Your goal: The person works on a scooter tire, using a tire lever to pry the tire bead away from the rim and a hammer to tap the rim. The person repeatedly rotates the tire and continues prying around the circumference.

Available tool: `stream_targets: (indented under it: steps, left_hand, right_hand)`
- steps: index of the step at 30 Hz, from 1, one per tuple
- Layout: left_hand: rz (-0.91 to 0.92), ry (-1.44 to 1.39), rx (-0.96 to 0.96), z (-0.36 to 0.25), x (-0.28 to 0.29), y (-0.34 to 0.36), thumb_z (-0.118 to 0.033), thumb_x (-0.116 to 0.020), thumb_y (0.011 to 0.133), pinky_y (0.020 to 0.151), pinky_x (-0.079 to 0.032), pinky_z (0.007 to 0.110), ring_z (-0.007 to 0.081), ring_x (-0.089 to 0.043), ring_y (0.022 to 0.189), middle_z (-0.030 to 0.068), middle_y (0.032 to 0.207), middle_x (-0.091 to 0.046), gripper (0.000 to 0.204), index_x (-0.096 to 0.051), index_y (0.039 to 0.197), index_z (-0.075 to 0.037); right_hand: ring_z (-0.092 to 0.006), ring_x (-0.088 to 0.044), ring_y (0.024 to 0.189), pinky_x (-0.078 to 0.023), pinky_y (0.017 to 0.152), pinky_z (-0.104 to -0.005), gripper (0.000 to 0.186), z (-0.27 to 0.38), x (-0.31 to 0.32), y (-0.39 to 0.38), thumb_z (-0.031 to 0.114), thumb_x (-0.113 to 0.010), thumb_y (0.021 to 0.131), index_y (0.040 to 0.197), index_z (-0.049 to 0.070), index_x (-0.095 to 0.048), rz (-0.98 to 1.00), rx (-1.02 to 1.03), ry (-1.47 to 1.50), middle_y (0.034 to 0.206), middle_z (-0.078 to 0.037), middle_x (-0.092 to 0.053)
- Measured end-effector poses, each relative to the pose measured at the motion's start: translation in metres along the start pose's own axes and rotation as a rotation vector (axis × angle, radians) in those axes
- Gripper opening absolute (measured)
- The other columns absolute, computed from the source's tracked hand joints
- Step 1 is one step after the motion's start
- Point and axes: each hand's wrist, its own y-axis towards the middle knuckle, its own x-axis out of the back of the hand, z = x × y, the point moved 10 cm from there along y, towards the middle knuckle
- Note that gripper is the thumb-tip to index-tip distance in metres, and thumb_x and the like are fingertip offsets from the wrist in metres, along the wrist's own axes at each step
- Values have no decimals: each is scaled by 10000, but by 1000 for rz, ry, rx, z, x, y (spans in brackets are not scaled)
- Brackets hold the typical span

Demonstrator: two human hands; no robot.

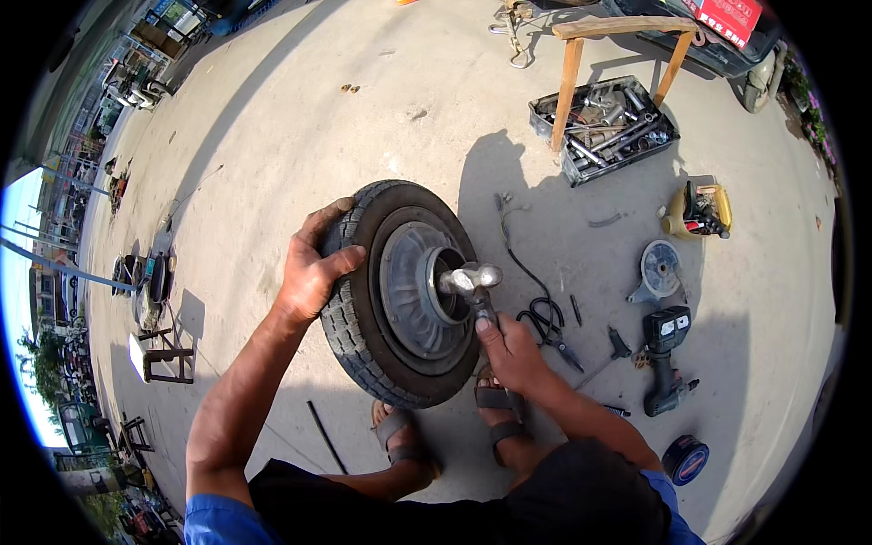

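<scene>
My left hand (318, 263) grips the upper left edge of a wheel with a black tyre (350, 331), thumb on the sidewall and fingers over the tread. The wheel stands tilted in front of my feet, its grey metal hub (409, 291) facing right. In my right hand (513, 354) is a ball-peen hammer (472, 280), held by the handle close below the head. The hammer head is at the round opening in the hub's middle; whether it touches the hub, I cannot tell.
On the concrete at right lie a cable (536, 300), a round metal cover (660, 270), a cordless power tool (666, 359) and a round tin (686, 460). Farther off are a tool crate (581, 177) with a wooden handle and a cut yellow container (677, 216). A stool (163, 356) stands left.
</scene>
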Motion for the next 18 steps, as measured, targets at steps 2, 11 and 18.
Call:
stream_targets:
  steps: [2,11,18]
  left_hand:
    - [-16,14,-20,6,6,-4,-50,-762,767,1127,-450,406,290,-626,1224,217,1347,-630,731,-518,1447,53]
    - [14,-40,-3,4,2,-3,-33,-759,780,1129,-445,390,277,-617,1239,200,1348,-636,709,-518,1442,50]
    - [0,7,9,2,1,-1,-31,-752,782,1119,-450,382,271,-618,1234,203,1358,-626,702,-524,1440,55]
  right_hand:
    - [-90,-495,610,-394,520,-327,414,2,5,1,367,-518,1104,885,16,-531,-21,25,-46,676,-25,-537]
    - [-113,-497,652,-423,587,-338,438,-6,1,0,398,-533,1093,895,8,-554,9,-62,8,697,-35,-550]
    - [-76,-483,549,-405,499,-269,418,30,22,-3,415,-485,1109,939,34,-525,-65,-54,291,702,-18,-539]
